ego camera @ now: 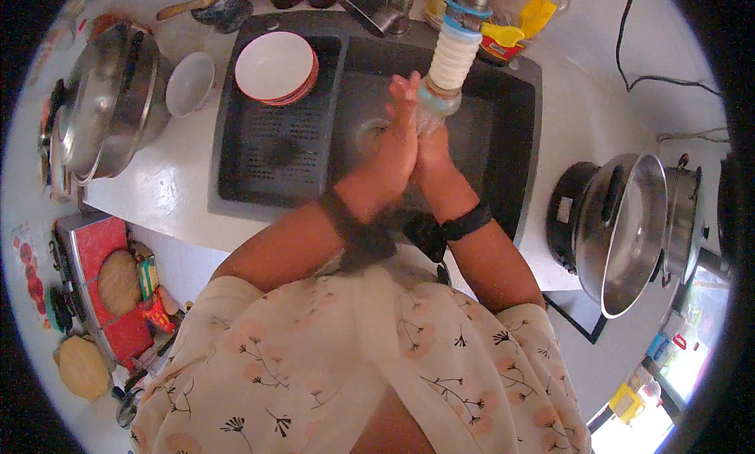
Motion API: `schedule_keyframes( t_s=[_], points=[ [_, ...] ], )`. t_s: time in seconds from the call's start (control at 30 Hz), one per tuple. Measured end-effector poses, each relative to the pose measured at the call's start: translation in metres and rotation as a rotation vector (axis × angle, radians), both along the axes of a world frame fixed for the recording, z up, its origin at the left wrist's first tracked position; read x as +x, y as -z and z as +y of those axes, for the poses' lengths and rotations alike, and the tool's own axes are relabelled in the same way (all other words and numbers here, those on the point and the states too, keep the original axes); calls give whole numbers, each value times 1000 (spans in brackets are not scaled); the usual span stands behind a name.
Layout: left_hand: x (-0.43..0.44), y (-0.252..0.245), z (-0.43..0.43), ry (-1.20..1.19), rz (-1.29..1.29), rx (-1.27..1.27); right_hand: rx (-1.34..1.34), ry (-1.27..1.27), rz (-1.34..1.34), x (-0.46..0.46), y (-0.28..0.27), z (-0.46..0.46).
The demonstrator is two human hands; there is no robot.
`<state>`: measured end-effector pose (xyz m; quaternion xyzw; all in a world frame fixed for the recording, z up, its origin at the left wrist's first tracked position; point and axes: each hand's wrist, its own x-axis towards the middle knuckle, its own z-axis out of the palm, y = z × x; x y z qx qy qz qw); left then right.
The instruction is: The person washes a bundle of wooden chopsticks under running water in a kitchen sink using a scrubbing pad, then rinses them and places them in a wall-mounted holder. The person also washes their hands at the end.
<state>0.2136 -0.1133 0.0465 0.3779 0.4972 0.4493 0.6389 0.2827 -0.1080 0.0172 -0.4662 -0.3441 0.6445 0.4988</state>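
Note:
My left hand point(396, 141) and my right hand point(433, 153) are pressed together, palm against palm, over the right basin of a dark kitchen sink point(377, 26). Just above them hangs a faucet with a white ribbed flexible hose point(453, 56), and water runs from its nozzle point(437, 100) onto the hands. The fingers of my left hand point up beside the nozzle; those of my right hand are largely hidden by the nozzle and water. Each wrist wears a dark band. No held object shows between the palms.
Stacked white bowls with red rims point(274, 65) sit in the left basin. A white bowl point(190, 84) and large metal pots point(112, 100) stand left of the sink. On the right is a wide metal pan point(631, 236). Behind the faucet lies a yellow plastic utensil point(535, 17).

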Motion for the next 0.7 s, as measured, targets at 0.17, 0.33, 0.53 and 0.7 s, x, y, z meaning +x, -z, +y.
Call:
schedule_keyframes(
  t_s=[0.17, 0.33, 0.53, 0.7],
  points=[
    [3, 7, 9, 3, -344, -50, -203, 247, 95, -6, 8, -8],
    [-2, 15, 17, -2, -110, 199, -54, 170, -119, 1, 16, -5],
    [-2, 26, 8, 111, -277, -170, -98, 152, -150, 0, 14, -8],
    [-8, 30, 18, 17, 18, 224, -135, 74, -110, -4, 0, -15]
  ],
)
